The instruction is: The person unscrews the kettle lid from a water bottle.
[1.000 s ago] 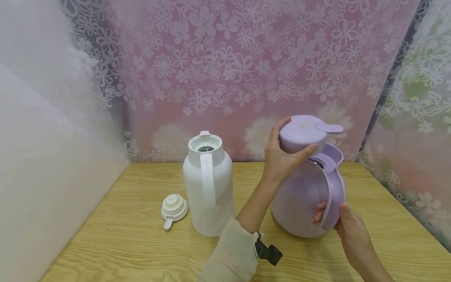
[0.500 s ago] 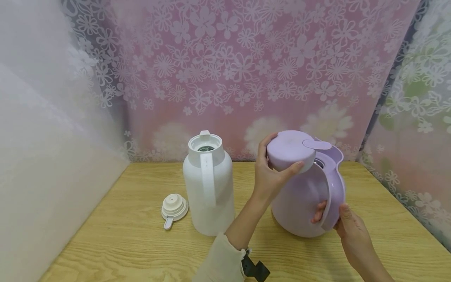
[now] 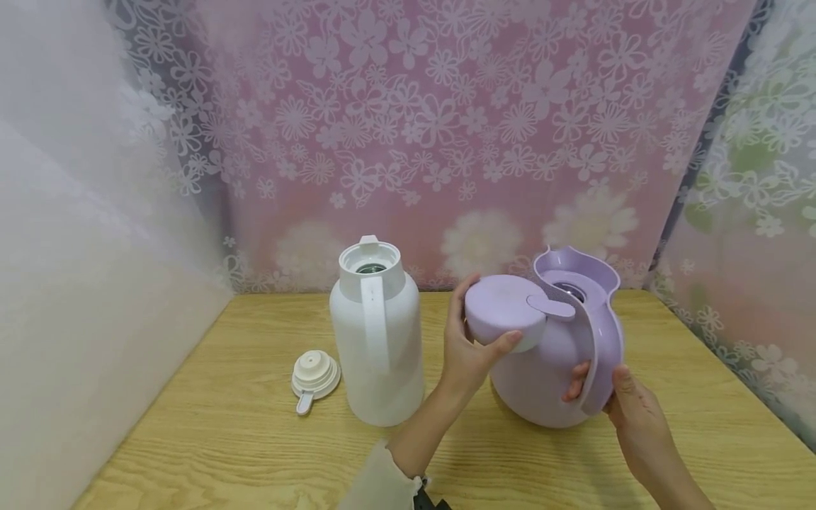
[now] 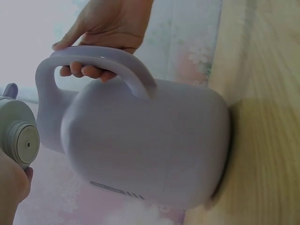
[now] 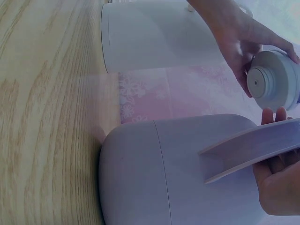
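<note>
My left hand (image 3: 468,361) grips a round purple lid (image 3: 503,304) by its sides, thumb in front and fingers behind. The lid, with a tab pointing right, hangs just left of the purple thermos jug (image 3: 542,389). In the right wrist view the pale stepped stopper (image 5: 258,82) under the lid shows. The jug stands upright on the table, its mouth uncovered. My right hand (image 3: 644,425) holds the jug's handle (image 3: 605,354), fingers curled through it. To the left stands a white thermos jug (image 3: 376,347), also uncovered, touched by neither hand.
A cream lid (image 3: 315,375) lies upside down on the wooden table (image 3: 223,453), left of the white jug. A pink flowered curtain (image 3: 408,142) closes off the back. Pale sheeting (image 3: 95,283) stands at the left, and a flowered sheet (image 3: 758,234) at the right.
My left hand has carried the purple lid down and to the left, away from over the jug's mouth, which now shows more. The right hand has stayed on the handle.
</note>
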`<action>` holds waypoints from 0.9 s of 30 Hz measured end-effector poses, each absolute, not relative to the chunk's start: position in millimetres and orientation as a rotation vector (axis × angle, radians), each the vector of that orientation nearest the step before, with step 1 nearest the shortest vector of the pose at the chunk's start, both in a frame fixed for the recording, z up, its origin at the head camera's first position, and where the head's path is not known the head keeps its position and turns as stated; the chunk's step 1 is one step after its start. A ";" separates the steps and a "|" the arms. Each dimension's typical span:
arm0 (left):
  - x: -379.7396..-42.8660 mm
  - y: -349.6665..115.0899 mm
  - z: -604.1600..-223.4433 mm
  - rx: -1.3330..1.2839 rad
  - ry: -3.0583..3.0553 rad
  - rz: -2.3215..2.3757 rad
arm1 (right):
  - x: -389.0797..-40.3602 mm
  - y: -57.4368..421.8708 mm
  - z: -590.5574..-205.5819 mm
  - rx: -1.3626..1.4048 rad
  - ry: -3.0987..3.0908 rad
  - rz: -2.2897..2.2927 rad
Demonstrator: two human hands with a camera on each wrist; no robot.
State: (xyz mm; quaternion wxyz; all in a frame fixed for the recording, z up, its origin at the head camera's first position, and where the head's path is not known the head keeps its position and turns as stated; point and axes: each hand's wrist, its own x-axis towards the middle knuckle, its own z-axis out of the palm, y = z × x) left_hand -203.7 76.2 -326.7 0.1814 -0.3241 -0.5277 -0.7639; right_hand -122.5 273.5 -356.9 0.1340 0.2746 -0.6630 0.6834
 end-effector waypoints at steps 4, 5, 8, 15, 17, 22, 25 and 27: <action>-202.7 69.1 -338.3 -0.950 -1.501 -2.183 | -122.1 272.8 -356.1 0.785 -1.936 1.967; -202.7 67.3 -340.8 -0.963 -1.506 -2.196 | -122.1 272.7 -356.0 0.784 -1.939 1.962; -202.7 61.6 -346.8 -0.999 -1.537 -2.246 | -121.9 272.2 -355.8 0.769 -1.945 1.955; -202.8 47.1 -358.8 -1.000 -1.617 -2.321 | -123.2 271.4 -355.5 0.781 -1.940 1.977; -203.2 43.9 -361.6 -1.004 -1.605 -2.328 | -123.4 271.3 -355.8 0.779 -1.945 1.975; -205.0 40.0 -366.3 -1.049 -1.574 -2.307 | -122.5 271.4 -356.3 0.771 -1.949 1.974; -206.1 39.8 -368.5 -1.072 -1.582 -2.293 | -121.8 271.5 -356.1 0.771 -1.946 1.975; -206.8 39.6 -369.5 -1.081 -1.588 -2.296 | -121.8 271.2 -355.9 0.760 -1.951 1.963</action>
